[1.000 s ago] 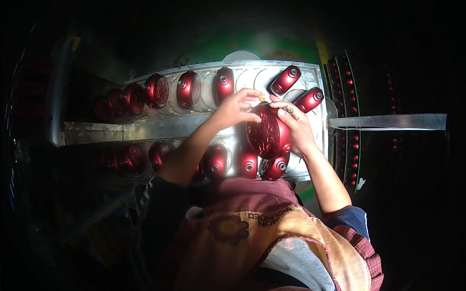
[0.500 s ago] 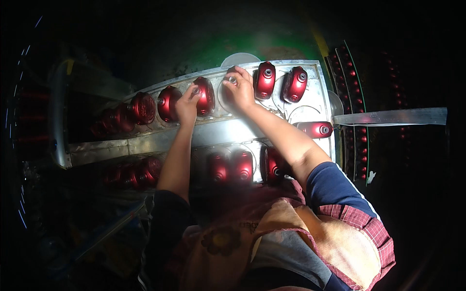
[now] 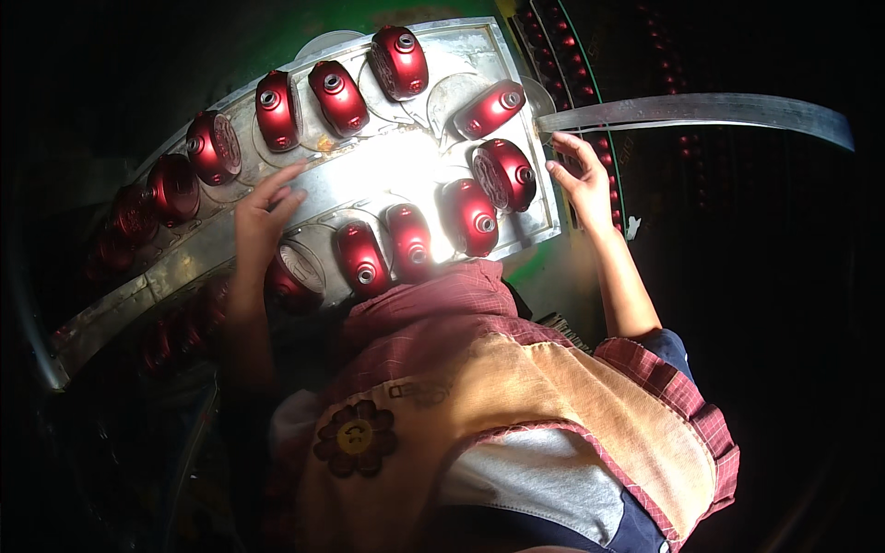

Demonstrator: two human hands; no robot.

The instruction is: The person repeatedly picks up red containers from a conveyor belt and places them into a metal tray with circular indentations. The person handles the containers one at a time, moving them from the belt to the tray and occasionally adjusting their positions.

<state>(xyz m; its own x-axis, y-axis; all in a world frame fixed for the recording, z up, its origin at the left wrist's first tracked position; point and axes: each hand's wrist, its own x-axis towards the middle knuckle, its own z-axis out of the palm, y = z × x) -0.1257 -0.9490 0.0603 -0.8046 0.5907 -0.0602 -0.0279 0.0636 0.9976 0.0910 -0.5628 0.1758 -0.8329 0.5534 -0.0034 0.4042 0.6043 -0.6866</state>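
Head view: person is leaning over a metal tray (image 3: 530,198) loaded with glossy red shells (image 3: 503,173) lying in two curved rows, each over a round recess.

Left hand (image 3: 263,212) is resting flat on the bare middle strip of the tray, fingers spread, grip open, holding nothing. It is lying between the upper row and the lower row, nearest to a red shell at the lower left (image 3: 293,276), which is partly hidden under the wrist.

Right hand (image 3: 581,180) is sitting at the tray's right edge, fingers curled loosely against the rim, grip mostly open, no shell in it. A long curved metal strip (image 3: 701,111) is running off to the right, just above that hand.

Step, as a judgement: hands are bracing or shifting the tray rather than picking, since both are empty and on metal. Next move is likely calling for a firm hold on the rim at both sides and a level push, as the shells look loose and could roll.

Foreground: person's checked shirt and tan apron (image 3: 516,405) are blocking the tray's near edge.
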